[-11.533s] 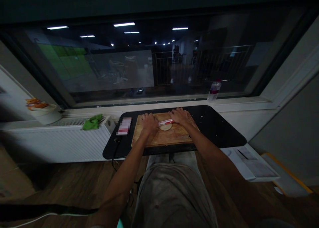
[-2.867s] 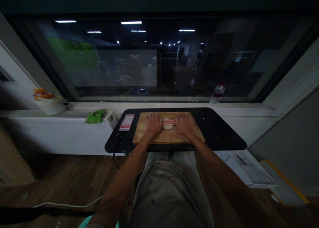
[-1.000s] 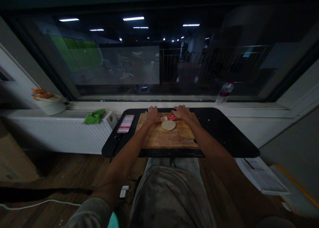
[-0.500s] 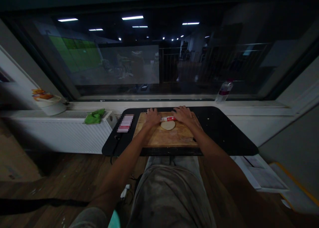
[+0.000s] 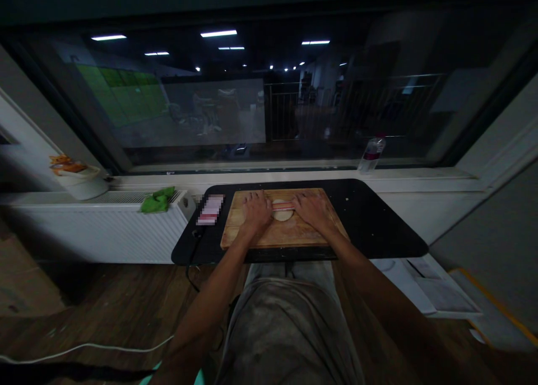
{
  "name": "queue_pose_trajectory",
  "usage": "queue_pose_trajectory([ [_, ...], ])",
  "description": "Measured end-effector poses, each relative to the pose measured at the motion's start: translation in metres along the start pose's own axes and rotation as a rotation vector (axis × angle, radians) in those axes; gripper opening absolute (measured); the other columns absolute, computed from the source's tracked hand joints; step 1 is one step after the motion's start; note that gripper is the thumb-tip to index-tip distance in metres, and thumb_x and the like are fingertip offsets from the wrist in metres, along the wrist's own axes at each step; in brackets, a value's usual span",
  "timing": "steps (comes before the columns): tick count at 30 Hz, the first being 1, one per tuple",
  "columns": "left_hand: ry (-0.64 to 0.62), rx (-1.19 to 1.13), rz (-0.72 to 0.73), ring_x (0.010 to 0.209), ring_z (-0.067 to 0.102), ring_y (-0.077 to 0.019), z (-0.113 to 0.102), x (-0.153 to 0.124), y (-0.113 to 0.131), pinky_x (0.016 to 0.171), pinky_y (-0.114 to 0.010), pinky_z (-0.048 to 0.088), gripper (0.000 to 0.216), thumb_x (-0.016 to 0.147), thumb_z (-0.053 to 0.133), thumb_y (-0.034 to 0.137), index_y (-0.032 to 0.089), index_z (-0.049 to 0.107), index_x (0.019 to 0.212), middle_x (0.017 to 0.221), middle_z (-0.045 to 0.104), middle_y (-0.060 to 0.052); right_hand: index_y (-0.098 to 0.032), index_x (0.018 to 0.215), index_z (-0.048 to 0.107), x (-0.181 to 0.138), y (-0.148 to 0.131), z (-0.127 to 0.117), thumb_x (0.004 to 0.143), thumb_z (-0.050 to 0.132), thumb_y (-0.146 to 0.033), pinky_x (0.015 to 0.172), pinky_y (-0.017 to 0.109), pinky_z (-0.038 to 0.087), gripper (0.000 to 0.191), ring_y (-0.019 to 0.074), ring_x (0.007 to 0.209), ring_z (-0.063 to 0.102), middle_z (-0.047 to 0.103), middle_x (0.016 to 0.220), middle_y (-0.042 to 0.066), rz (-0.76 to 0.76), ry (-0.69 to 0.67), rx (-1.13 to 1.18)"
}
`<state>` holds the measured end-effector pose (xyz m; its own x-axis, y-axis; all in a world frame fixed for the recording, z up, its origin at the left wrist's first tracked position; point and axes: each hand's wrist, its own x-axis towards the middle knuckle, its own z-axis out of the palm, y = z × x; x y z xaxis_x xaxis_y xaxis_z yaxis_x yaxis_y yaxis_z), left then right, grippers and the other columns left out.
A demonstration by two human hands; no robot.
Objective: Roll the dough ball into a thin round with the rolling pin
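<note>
A red-and-white cylinder (image 5: pixel 283 206) lies crosswise on a flat, pale round of dough (image 5: pixel 283 215). Both rest on a wooden cutting board (image 5: pixel 290 238). My left hand (image 5: pixel 257 207) covers the cylinder's left end, palm down, with its fingers stretched forward. Over the right end lies my right hand (image 5: pixel 311 205), also palm down and fingers extended. Neither hand wraps visibly round the cylinder, and both its ends are hidden under them. Part of the dough shows in front of the cylinder.
The board sits on a black table (image 5: pixel 378 228) under a window. A blurred-out phone-shaped item (image 5: pixel 210 209) lies left of the board. A bottle (image 5: pixel 371 154) stands on the sill. A green cloth (image 5: pixel 158 199) and a white pot (image 5: pixel 87 182) are on the radiator (image 5: pixel 126 233).
Both hands have come back toward my body, and the cylinder has moved with them from the dough's far edge onto the dough. The cylinder's markings now look smeared.
</note>
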<state>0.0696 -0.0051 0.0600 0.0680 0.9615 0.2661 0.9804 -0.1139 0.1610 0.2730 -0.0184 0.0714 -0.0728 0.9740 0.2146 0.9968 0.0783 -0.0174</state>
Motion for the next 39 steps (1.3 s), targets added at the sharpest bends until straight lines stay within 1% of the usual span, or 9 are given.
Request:
queue_pose_trajectory([
  [6,0.019,-0.005,0.027,0.15,0.065,-0.0399,0.006,-0.018,-0.004,0.126,-0.052,0.049,0.054,0.121,0.039,0.035,0.01,0.061,0.164,0.152,0.075,-0.026,-0.011,0.144,0.081,-0.02,-0.003,-0.002,0.124,0.034,-0.04,0.13,0.044,0.041,0.06,0.035,0.144,0.07,0.08,0.15,0.022,-0.005,0.062,-0.007],
  [11,0.034,-0.005,0.034,0.149,0.067,-0.0395,0.01,-0.013,-0.007,0.124,-0.05,0.051,0.058,0.12,0.039,0.033,0.009,0.057,0.17,0.149,0.078,-0.025,-0.011,0.144,0.082,-0.021,-0.005,-0.002,0.124,0.035,-0.041,0.133,0.044,0.037,0.059,0.0354,0.149,0.067,0.078,0.153,0.022,0.01,0.078,-0.009],
  [15,0.009,-0.007,0.028,0.154,0.063,-0.0407,0.006,0.003,-0.005,0.123,-0.051,0.052,0.06,0.121,0.04,0.034,0.008,0.054,0.173,0.158,0.073,-0.028,-0.014,0.148,0.082,-0.007,-0.004,0.002,0.123,0.034,-0.041,0.129,0.045,0.042,0.06,0.0362,0.15,0.066,0.078,0.155,0.02,0.048,0.043,0.02],
  [17,0.005,-0.008,0.017,0.153,0.063,-0.0405,0.005,0.011,-0.003,0.125,-0.052,0.05,0.06,0.12,0.041,0.032,0.009,0.054,0.173,0.159,0.072,-0.027,-0.016,0.152,0.08,0.003,-0.003,0.004,0.123,0.035,-0.039,0.13,0.046,0.041,0.059,0.0353,0.152,0.065,0.077,0.158,0.018,0.05,0.021,0.017],
  [21,0.025,-0.014,-0.009,0.149,0.064,-0.04,0.007,0.024,-0.004,0.122,-0.051,0.052,0.057,0.119,0.042,0.032,0.011,0.059,0.169,0.156,0.072,-0.026,-0.017,0.153,0.079,0.023,-0.001,0.005,0.122,0.035,-0.036,0.127,0.044,0.043,0.057,0.0338,0.152,0.062,0.078,0.156,0.018,0.049,0.007,-0.004],
  [24,0.022,-0.014,-0.007,0.148,0.063,-0.0398,0.01,0.032,-0.006,0.12,-0.051,0.053,0.053,0.118,0.043,0.032,0.012,0.064,0.162,0.156,0.071,-0.025,-0.018,0.156,0.076,0.037,0.0,0.002,0.122,0.036,-0.04,0.124,0.046,0.045,0.057,0.0353,0.15,0.062,0.077,0.156,0.019,0.067,-0.016,-0.005],
  [29,-0.039,0.01,-0.02,0.151,0.06,-0.0399,0.011,0.047,-0.009,0.123,-0.053,0.051,0.049,0.116,0.043,0.033,0.013,0.066,0.155,0.16,0.069,-0.025,-0.02,0.161,0.073,0.059,0.001,-0.004,0.122,0.033,-0.047,0.127,0.051,0.042,0.062,0.0369,0.153,0.057,0.069,0.166,0.019,0.069,-0.107,0.027],
  [35,-0.135,-0.003,-0.009,0.159,0.055,-0.0415,0.003,0.062,-0.009,0.13,-0.062,0.046,0.054,0.114,0.043,0.033,0.013,0.06,0.161,0.167,0.063,-0.027,-0.023,0.163,0.071,0.082,0.005,0.006,0.122,0.029,-0.054,0.128,0.053,0.041,0.067,0.038,0.155,0.055,0.069,0.166,0.018,0.08,-0.133,0.045],
  [39,-0.187,-0.012,-0.004,0.161,0.054,-0.0414,-0.002,0.069,-0.009,0.13,-0.062,0.046,0.057,0.113,0.045,0.035,0.012,0.056,0.164,0.169,0.059,-0.029,-0.022,0.164,0.07,0.089,0.008,0.013,0.122,0.03,-0.057,0.129,0.054,0.039,0.068,0.038,0.157,0.053,0.068,0.168,0.018,0.09,-0.154,0.081],
])
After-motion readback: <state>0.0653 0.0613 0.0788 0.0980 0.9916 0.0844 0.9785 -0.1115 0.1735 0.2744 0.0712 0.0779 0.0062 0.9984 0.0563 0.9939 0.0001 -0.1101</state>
